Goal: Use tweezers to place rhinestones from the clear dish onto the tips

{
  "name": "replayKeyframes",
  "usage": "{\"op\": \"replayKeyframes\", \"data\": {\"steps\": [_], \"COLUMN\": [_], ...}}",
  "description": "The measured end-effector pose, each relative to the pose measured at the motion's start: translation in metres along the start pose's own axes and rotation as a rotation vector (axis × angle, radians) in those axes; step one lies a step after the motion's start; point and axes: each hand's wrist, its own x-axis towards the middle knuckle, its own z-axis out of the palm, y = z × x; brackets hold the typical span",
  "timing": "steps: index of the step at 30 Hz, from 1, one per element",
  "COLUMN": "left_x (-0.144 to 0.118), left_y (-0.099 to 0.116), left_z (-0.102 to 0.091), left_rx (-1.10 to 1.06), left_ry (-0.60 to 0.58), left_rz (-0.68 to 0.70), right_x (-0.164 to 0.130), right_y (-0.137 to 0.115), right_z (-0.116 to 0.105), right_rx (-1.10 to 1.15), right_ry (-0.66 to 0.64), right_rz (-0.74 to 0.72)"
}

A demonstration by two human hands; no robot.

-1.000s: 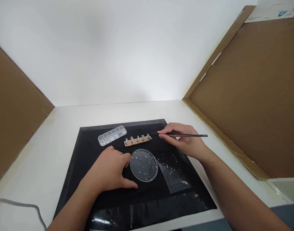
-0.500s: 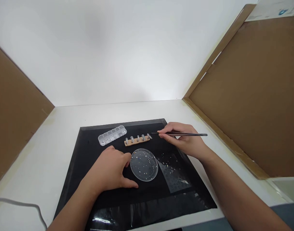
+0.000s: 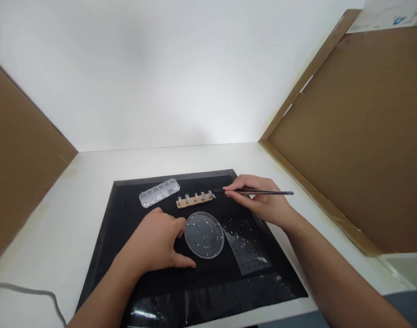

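Head view: the right hand (image 3: 263,202) pinches thin dark metal tweezers (image 3: 254,192), their tip just beside the right end of a tan strip carrying five small silvery pegs (image 3: 195,199). In front of that strip lies a round clear dish speckled with tiny stones (image 3: 204,234); the left hand (image 3: 154,243) rests loosely curled, holding nothing, touching the dish's left rim. Left of the strip sits a clear compartment box (image 3: 159,192), all on a black mat (image 3: 126,214) on the white counter (image 3: 75,200).
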Motion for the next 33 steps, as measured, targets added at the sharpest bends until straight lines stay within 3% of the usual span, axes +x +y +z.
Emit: {"op": "replayKeyframes", "data": {"steps": [33], "left_x": [-0.0006], "left_y": [0.0000], "left_z": [-0.0011], "left_rx": [-0.019], "left_ry": [0.013], "left_rz": [-0.006], "right_x": [0.0001], "right_y": [-0.0027], "right_z": [0.0001], "right_rx": [-0.005], "right_ry": [-0.011], "right_rz": [0.008]}}
